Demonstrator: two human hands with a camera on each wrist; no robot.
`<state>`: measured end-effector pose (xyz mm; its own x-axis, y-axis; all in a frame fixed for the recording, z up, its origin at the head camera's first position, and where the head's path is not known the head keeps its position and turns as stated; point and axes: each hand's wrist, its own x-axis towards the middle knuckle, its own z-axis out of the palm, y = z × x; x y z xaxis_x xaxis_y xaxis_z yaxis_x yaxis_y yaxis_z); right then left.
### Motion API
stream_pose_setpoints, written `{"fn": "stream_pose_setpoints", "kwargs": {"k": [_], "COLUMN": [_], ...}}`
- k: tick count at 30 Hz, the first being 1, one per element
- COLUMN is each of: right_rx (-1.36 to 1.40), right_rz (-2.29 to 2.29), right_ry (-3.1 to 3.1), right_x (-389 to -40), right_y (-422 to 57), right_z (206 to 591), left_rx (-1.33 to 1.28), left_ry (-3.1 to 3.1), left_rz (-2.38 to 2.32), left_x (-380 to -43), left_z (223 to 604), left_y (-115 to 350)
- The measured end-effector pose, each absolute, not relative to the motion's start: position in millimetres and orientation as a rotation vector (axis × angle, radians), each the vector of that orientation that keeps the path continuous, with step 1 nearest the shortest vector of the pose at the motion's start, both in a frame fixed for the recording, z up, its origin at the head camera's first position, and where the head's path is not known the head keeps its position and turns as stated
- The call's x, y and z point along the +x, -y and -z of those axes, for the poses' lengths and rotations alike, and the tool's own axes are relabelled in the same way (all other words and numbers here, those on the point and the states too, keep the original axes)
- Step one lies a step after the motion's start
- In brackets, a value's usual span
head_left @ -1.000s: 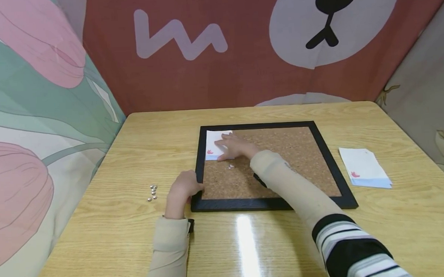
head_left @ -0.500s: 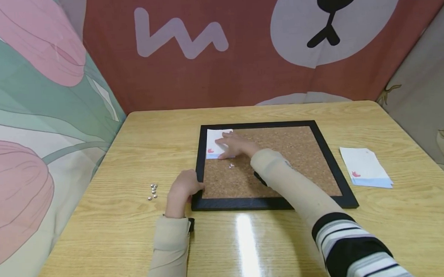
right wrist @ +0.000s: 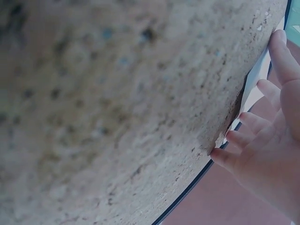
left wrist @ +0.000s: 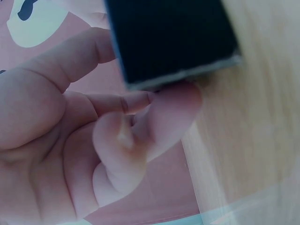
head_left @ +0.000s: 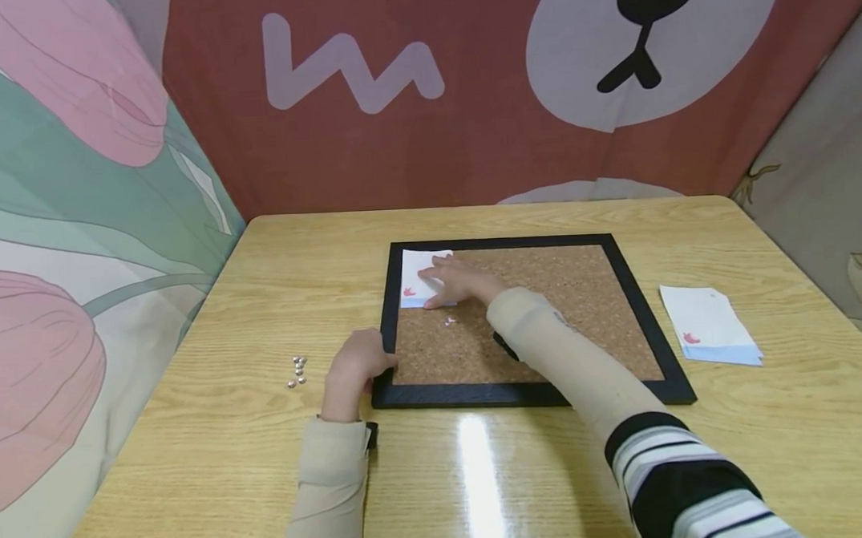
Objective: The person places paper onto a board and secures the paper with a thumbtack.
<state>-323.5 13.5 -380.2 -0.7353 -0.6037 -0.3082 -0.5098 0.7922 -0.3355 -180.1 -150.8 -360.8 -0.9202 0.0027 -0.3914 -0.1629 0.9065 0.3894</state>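
Note:
A cork board (head_left: 549, 320) in a black frame lies on the table. My left hand (head_left: 356, 364) grips the frame's lower left side; in the left wrist view its thumb lies along the black frame (left wrist: 173, 42) and curled fingertips reach under the edge. On the board's upper left corner lies a white sheet of paper (head_left: 415, 274) with a small red print and a blue lower band. My right hand (head_left: 460, 281) rests on this sheet's right part, fingers spread. In the right wrist view the fingertips touch the paper (right wrist: 257, 77), which stands slightly off the cork.
Several small silvery round pieces (head_left: 297, 371) lie on the table left of the board. Tiny pale pieces (head_left: 449, 322) sit on the cork below the sheet, too small to identify. A stack of similar sheets (head_left: 708, 321) is at the right. A patterned cloth (head_left: 469, 155) hangs behind the table.
The view has shifted very slightly. Both hands, the board and the sheet hold the same places.

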Motion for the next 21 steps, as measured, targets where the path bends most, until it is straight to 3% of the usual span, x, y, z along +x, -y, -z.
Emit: {"fn": "stream_pose_setpoints", "kwargs": {"k": [21], "right_rx": [-0.919], "right_rz": [0.562], "right_ry": [-2.647], "right_x": [-308], "right_y": [-42], "right_z": [367], "left_rx": [-0.145], "left_ry": [-2.658], "left_rz": [-0.641], "left_x": [-177], "left_z": [358], "left_y": [149]}}
